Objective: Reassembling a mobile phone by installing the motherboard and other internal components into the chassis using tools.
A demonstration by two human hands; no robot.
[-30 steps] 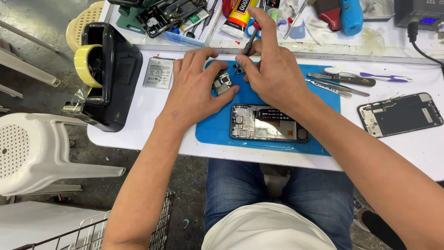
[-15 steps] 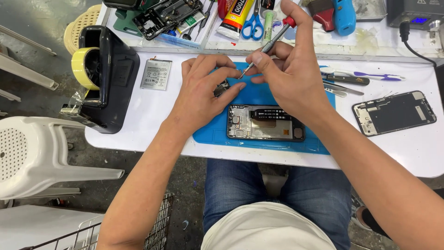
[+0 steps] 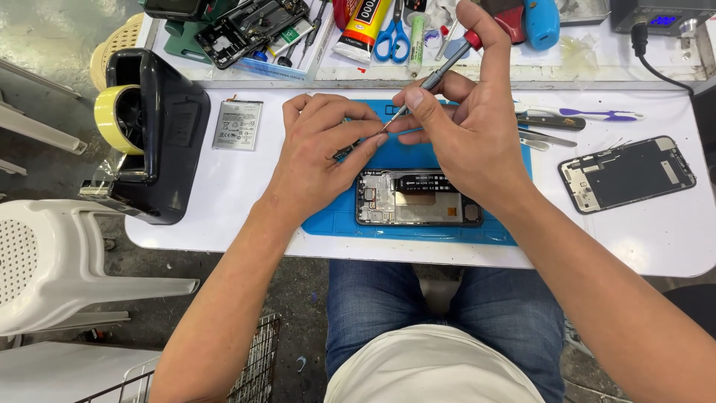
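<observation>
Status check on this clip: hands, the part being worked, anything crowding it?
Right hand grips screwdriver, tip at small part. Left hand pinches that part over blue mat. Open phone lies below hands, untouched. Nothing blocking.

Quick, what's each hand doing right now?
Left hand: fingers pinched on a small dark part.
Right hand: closed around a screwdriver.

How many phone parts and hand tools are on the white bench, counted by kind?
Opened phones on the blue mat: 1
Detached screens: 1
Loose batteries: 1
Screwdrivers, in the right hand: 1
Scissors: 1
Tweezers: 2
Tape dispensers: 1
Total: 8
The left hand pinches a small part, too hidden to identify.
</observation>
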